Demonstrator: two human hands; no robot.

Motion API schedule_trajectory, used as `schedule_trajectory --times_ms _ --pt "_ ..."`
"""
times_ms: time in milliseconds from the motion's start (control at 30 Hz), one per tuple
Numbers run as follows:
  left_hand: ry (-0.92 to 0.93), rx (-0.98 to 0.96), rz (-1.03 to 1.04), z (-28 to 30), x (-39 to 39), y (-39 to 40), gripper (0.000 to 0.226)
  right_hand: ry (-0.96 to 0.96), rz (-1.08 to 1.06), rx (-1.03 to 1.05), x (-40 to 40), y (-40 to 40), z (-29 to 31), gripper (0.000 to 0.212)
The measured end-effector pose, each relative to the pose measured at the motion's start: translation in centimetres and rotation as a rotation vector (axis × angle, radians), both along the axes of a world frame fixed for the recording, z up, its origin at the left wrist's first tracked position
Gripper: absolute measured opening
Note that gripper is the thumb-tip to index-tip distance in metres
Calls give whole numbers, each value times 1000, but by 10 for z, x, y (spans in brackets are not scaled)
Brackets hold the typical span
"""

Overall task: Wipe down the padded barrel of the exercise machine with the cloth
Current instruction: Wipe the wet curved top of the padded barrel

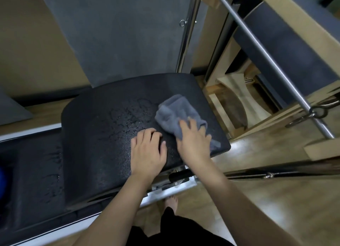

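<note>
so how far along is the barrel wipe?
Early to midway, I'd judge. In hand: right hand presses the grey cloth on the barrel's right side; left hand rests flat on it. Left: wet droplets across the centre and left.

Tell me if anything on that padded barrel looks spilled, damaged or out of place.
Only wetness stands out: beads and streaks of liquid lie across the padded barrel left of the grey cloth, likely cleaning liquid not yet wiped. The right hand presses the cloth; the left hand rests on the pad. No damage visible.
</note>
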State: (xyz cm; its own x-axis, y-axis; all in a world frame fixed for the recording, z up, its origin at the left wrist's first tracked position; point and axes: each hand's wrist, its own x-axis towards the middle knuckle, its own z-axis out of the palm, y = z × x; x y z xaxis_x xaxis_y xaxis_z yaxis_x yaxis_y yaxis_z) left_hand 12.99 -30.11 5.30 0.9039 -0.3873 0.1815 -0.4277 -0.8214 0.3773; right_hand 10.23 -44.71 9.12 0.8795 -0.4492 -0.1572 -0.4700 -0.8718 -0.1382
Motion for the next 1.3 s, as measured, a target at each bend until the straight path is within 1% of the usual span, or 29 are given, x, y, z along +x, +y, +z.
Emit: schedule_trajectory --times_ms 67,100,200,267,333,400,433,467,533,667,733,800,867,933,1033,1100,1167,1200,1300 --pt "-6 23 -1 -1 0 1 22 -5 66 -13 -35 11 1 57" --pt "-13 29 -2 0 0 1 20 -19 55 -11 -45 8 -1 58" --pt "-23 22 -8 1 0 0 15 -49 -128 20 -33 -24 -9 55" --pt "-25 25 -10 1 -1 1 14 -69 -282 23 -4 -50 -18 47" --pt "-26 28 -11 2 -1 1 14 -102 -442 91 26 -73 -20 38" --pt "-30 29 -13 3 -2 1 16 -108 -534 153 48 -86 -19 39" --pt "-31 25 -14 3 -2 1 17 -87 -541 151 53 -86 -18 41" --pt "-30 22 -15 4 -2 1 17 -66 -524 127 53 -81 -16 42" --pt "-32 30 -13 4 -2 0 17 -59 -417 65 41 -60 -11 42" --pt "-37 56 -14 3 -2 -1 18 9 -73 -21 -11 0 3 56" --pt "-56 75 -12 3 -2 -1 19 27 45 -9 -36 17 6 57" --pt "-61 73 -19 3 -2 0 19 -12 31 25 -47 10 5 55" --pt "-53 53 -21 3 -1 1 17 -59 -90 12 -37 -11 -2 54" --pt "-48 45 -24 3 -1 2 15 -73 -252 11 -8 -40 -12 49" --pt "-37 37 -26 4 -2 1 15 -104 -479 115 44 -82 -17 36" --pt "-37 42 -25 5 -2 1 15 -80 -539 158 65 -93 -16 37" --pt "-43 48 -22 4 -2 1 15 -55 -502 105 68 -81 -16 40" --pt "-44 47 -19 4 -1 1 15 -64 -441 59 62 -68 -14 41" --pt "-40 67 -19 5 -1 0 16 -60 -134 -47 27 -22 -7 51"
